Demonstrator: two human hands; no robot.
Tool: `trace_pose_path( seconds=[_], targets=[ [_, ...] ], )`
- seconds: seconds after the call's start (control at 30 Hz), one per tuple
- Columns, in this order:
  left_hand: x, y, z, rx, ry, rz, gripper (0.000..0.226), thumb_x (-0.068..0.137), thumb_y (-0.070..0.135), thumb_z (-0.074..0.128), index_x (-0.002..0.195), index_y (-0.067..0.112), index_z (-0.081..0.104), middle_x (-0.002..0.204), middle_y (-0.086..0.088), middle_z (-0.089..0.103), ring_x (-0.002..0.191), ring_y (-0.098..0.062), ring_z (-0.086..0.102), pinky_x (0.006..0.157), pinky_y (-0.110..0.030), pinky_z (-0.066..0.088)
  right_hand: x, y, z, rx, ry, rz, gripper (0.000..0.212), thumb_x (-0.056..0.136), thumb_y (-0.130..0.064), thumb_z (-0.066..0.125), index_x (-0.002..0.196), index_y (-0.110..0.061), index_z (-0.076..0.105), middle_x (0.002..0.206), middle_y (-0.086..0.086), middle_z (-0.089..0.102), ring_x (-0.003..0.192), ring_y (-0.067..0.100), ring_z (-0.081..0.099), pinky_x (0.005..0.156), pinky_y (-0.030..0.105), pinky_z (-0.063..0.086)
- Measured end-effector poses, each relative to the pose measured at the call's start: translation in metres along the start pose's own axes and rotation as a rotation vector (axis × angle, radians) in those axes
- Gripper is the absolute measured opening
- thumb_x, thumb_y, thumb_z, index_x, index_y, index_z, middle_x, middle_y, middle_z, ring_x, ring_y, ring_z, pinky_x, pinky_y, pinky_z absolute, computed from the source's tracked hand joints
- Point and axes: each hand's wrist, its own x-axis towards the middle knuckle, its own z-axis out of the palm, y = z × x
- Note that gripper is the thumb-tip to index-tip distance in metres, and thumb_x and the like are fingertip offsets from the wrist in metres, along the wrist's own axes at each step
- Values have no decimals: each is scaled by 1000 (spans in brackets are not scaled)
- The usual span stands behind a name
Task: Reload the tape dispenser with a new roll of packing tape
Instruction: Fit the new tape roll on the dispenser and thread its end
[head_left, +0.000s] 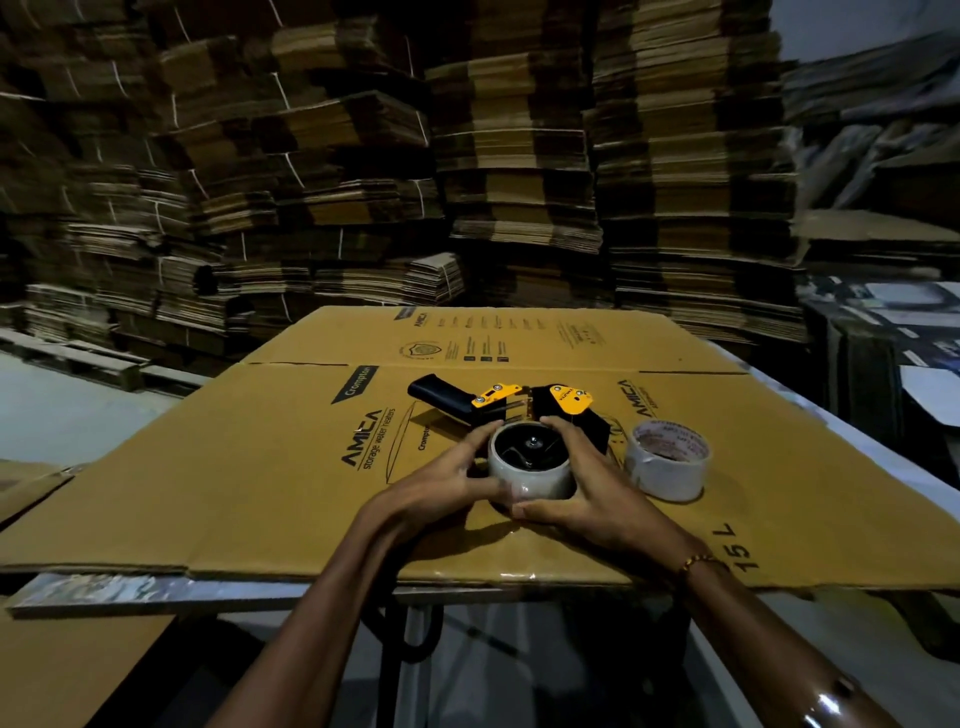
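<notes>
gripping a roll of packing tape (530, 470) w/ both hands: left hand (452, 475) wraps its left side, fingers curled round the rim, right hand (582, 483) closes on its right side, thumb at the near edge. roll sits on the hub of a black & yellow tape dispenser (519, 408), which lies on its side on a flattened cardboard box (260, 467) covering the table. dispenser handle points far-left. second tape roll (667, 460) w/ printed core stands just right of the hands, apart from them. beaded bracelet (698, 561) on right wrist. tall stacks of flat cardboard (467, 156) fill the background.
</notes>
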Motion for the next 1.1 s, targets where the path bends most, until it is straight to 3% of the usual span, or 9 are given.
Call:
trace_pose_path(
  seconds=[0.1, 0.2, 0.33, 0.47, 0.57, 0.67, 0.77, 0.9, 1.1],
  targets=[
    [1, 6, 10, -56, 32, 17, 95, 69, 34, 81, 149, 32, 30, 136, 10, 48, 125, -10, 48, 105, -31, 43, 1, -2, -1, 30, -20, 19, 100, 71, -52, 87, 149, -39, 26, 145, -17, 42, 131, 0, 45, 102, 16, 41],
    [3, 8, 13, -108, 58, 21, 90, 66, 28, 84, 143, 31, 36, 132, 7, 52, 120, -10, 53, 100, -28, 47, 2, -2, -3, 50, -38, 46, 105, 65, -58, 88, 149, -39, 28, 145, -16, 45, 133, 4, 47, 108, 27, 45],
    [7, 11, 11, -108, 39, -6, 92, 62, 27, 89, 140, 32, 40, 131, 3, 55, 119, -13, 57, 97, -29, 51, 2, -7, -10, 90, -112, 96, 92, 72, -40, 89, 141, -46, 29, 131, -27, 49, 126, -1, 50, 90, 2, 41],
    [6, 13, 14, -112, 64, 1, 87, 66, 23, 88, 138, 30, 41, 129, 3, 55, 116, -12, 57, 90, -24, 52, -2, -4, -13, 135, -126, 132, 114, 75, -37, 87, 159, -33, 10, 138, -19, 41, 130, 2, 41, 88, -1, 34],
    [3, 13, 19, -101, 103, 17, 85, 69, 24, 88, 140, 28, 40, 127, 6, 54, 114, -10, 57, 87, -21, 52, -13, 2, -12, 269, -59, 162, 111, 66, -45, 91, 156, -30, 26, 145, -17, 49, 134, 4, 48, 109, 22, 44],
    [0, 13, 23, -104, 135, 35, 78, 72, 22, 85, 137, 30, 42, 122, 10, 55, 110, -6, 57, 81, -18, 52, -21, 9, -9, 333, 46, 170, 100, 62, -47, 89, 148, -24, 45, 139, -9, 62, 128, 8, 58, 108, 42, 50],
    [-3, 12, 26, -83, 207, 72, 75, 70, 24, 85, 132, 33, 43, 119, 13, 55, 107, -4, 56, 77, -17, 53, -23, 8, -6, 290, 162, 169, 81, 69, -39, 90, 139, -19, 56, 129, -6, 68, 119, 7, 64, 100, 36, 56],
    [-6, 6, 33, -18, 355, 108, 79, 66, 30, 88, 134, 25, 48, 125, 7, 55, 107, -3, 55, 76, -15, 52, -26, 1, -2, 219, 263, 174, 65, 74, -27, 88, 132, -17, 61, 122, -7, 68, 105, 1, 65, 78, 10, 54],
    [-11, 4, 45, 7, 503, 190, 67, 66, 29, 88, 121, 33, 49, 105, 25, 55, 98, 9, 54, 71, -4, 49, -32, -10, 10, 208, 439, 223, 49, 72, -27, 90, 112, -9, 69, 103, 1, 74, 91, 7, 71, 71, 17, 58]
  ],
)
